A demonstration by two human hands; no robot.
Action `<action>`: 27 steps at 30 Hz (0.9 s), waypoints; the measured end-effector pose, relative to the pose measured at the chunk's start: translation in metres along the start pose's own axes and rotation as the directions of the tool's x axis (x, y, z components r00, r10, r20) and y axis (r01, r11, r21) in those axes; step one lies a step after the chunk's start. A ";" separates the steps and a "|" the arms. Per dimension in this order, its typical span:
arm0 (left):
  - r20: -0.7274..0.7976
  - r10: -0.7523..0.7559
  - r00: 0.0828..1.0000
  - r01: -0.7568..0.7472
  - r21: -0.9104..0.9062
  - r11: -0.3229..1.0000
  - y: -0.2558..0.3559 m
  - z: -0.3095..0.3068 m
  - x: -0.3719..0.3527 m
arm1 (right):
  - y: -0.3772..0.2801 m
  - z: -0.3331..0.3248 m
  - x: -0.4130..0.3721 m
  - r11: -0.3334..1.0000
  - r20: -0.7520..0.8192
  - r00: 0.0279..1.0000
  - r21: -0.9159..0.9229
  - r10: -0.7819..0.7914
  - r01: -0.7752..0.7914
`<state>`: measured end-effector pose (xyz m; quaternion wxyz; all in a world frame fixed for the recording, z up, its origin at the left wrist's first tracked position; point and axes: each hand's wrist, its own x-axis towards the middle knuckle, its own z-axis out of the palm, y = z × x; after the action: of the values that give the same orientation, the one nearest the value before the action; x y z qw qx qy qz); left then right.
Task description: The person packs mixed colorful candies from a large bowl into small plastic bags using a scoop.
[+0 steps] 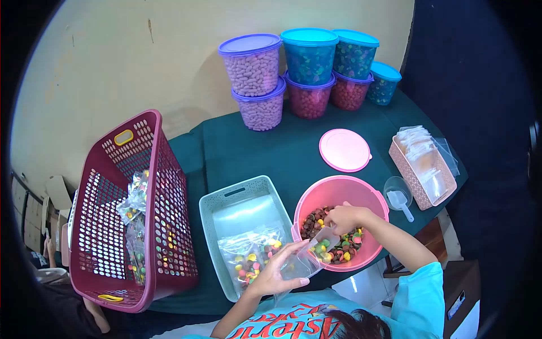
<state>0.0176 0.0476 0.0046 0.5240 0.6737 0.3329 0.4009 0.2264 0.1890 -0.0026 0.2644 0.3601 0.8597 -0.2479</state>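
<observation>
My left hand (279, 273) grips a clear plastic bag (306, 266), its mouth at the near left rim of the pink bucket (370, 198). Inside that bucket, my right hand (344, 218) is closed around a translucent scoop (332, 237), whose handle the fingers mostly hide. Yellow, green and brown candies (345, 248) show in and around the scoop. Left of the bucket stands a pale green tray (212, 226). Filled bags of colourful candies (248, 263) lie in its near end, partly behind my left hand.
A maroon laundry basket (169, 226) with filled bags stands at the left. Several lidded tubs (307, 56) are stacked at the back. A pink lid (344, 150), a measuring cup with a small scoop (398, 198), and a box of empty bags (423, 164) lie to the right.
</observation>
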 end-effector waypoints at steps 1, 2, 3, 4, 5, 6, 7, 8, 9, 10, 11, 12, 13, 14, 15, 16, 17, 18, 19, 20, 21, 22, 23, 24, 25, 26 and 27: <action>-0.003 -0.009 1.000 0.009 0.007 1.000 0.000 0.002 -0.002 | -0.001 0.003 0.000 1.000 0.006 1.000 0.003 -0.002 0.002; -0.002 -0.006 1.000 0.006 0.006 1.000 0.000 0.003 -0.002 | 0.000 0.003 -0.001 1.000 0.021 1.000 0.026 -0.015 0.014; -0.002 -0.005 1.000 0.005 0.001 1.000 0.000 0.003 -0.001 | 0.002 0.002 -0.003 0.999 0.032 0.999 0.046 -0.025 0.023; -0.003 -0.011 1.000 0.011 -0.006 1.000 0.001 0.003 -0.001 | 0.002 0.001 -0.005 0.999 0.033 0.999 0.047 -0.023 0.022; -0.001 -0.014 1.000 0.014 -0.006 1.000 0.002 0.003 -0.001 | 0.001 -0.001 -0.007 0.999 0.043 0.999 0.046 -0.010 0.008; -0.009 -0.015 1.000 0.015 -0.009 1.000 0.004 0.004 -0.001 | 0.000 0.000 -0.007 0.999 0.056 0.998 0.044 0.002 -0.005; -0.016 -0.015 1.000 0.015 -0.013 1.000 0.005 0.005 -0.003 | 0.001 0.004 -0.007 0.999 0.059 0.998 0.047 0.001 -0.003; -0.013 -0.010 1.000 0.010 -0.011 1.000 0.005 0.005 -0.003 | 0.006 0.007 -0.006 0.997 0.034 0.999 0.076 0.008 -0.011; -0.010 -0.015 1.000 0.014 -0.024 1.000 0.003 0.005 -0.003 | 0.008 0.007 -0.008 0.994 0.008 1.000 0.106 0.018 -0.018; -0.005 -0.023 1.000 0.023 -0.038 0.999 0.002 0.005 -0.005 | 0.008 0.006 -0.010 0.994 0.005 1.000 0.109 0.022 -0.022; -0.001 -0.022 1.000 0.022 -0.039 0.999 0.001 0.006 -0.007 | 0.007 0.003 -0.014 0.993 0.033 0.999 0.112 0.020 -0.024; -0.019 -0.043 0.999 0.042 -0.069 0.997 0.001 0.006 -0.008 | 0.006 -0.001 -0.017 0.993 0.061 0.998 0.115 0.017 -0.024; -0.036 -0.063 0.997 0.059 -0.098 0.993 0.001 0.006 -0.009 | 0.008 -0.003 -0.020 0.993 0.057 0.998 0.115 0.018 -0.025; -0.034 -0.063 0.997 0.059 -0.096 0.994 0.002 0.006 -0.009 | 0.009 -0.005 -0.022 0.991 0.029 1.000 0.131 0.013 -0.016; -0.071 -0.034 0.997 0.030 -0.059 0.998 0.003 0.005 -0.009 | 0.009 -0.006 -0.024 0.989 0.003 1.000 0.149 0.006 -0.006; -0.105 -0.002 0.994 0.000 -0.022 1.000 0.005 0.004 -0.008 | 0.010 -0.008 -0.027 0.988 0.002 1.000 0.152 0.007 -0.007; -0.100 0.001 0.995 -0.003 -0.020 1.000 0.008 0.003 -0.006 | 0.011 -0.012 -0.030 0.985 -0.046 0.999 0.172 0.001 0.007; -0.113 0.017 0.993 -0.011 0.049 0.999 0.013 0.002 -0.004 | 0.012 -0.016 -0.035 0.981 -0.093 0.996 0.193 -0.002 0.020; -0.129 0.033 0.991 -0.018 0.116 0.993 0.018 0.001 -0.003 | 0.010 -0.022 -0.042 0.988 -0.126 0.992 0.153 -0.016 0.035; -0.128 0.041 0.991 -0.027 0.110 0.994 0.024 0.000 -0.001 | 0.011 -0.026 -0.047 0.989 -0.125 0.992 0.149 -0.008 0.026; -0.146 0.052 0.988 -0.024 0.186 0.982 0.031 -0.001 0.000 | 0.012 -0.030 -0.051 0.983 -0.200 0.980 0.173 -0.020 0.055; -0.163 0.061 0.985 -0.016 0.263 0.965 0.033 -0.001 0.000 | 0.012 -0.031 -0.054 0.976 -0.275 0.961 0.197 -0.032 0.089; -0.197 0.064 0.978 -0.009 0.269 0.963 0.028 0.000 -0.001 | 0.013 -0.029 -0.057 0.959 -0.365 0.929 0.239 -0.057 0.153; -0.203 0.067 0.977 -0.010 0.267 0.964 0.027 0.001 -0.002 | 0.013 -0.029 -0.060 0.960 -0.362 0.930 0.234 -0.059 0.152; -0.215 0.067 0.974 -0.003 0.285 0.958 0.026 0.002 -0.003 | 0.012 -0.030 -0.062 0.944 -0.404 0.914 0.280 -0.046 0.172; -0.226 0.063 0.972 0.010 0.306 0.952 0.026 0.002 -0.005 | 0.011 -0.030 -0.063 0.924 -0.444 0.895 0.328 -0.034 0.198; -0.234 0.061 0.970 0.016 0.310 0.951 0.025 0.002 -0.007 | 0.011 -0.030 -0.064 0.923 -0.443 0.895 0.324 -0.045 0.206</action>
<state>0.0171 0.0349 0.0277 0.3629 0.6976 0.4450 0.4285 0.2645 0.1833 0.0575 -0.0184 0.3908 0.8575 -0.3341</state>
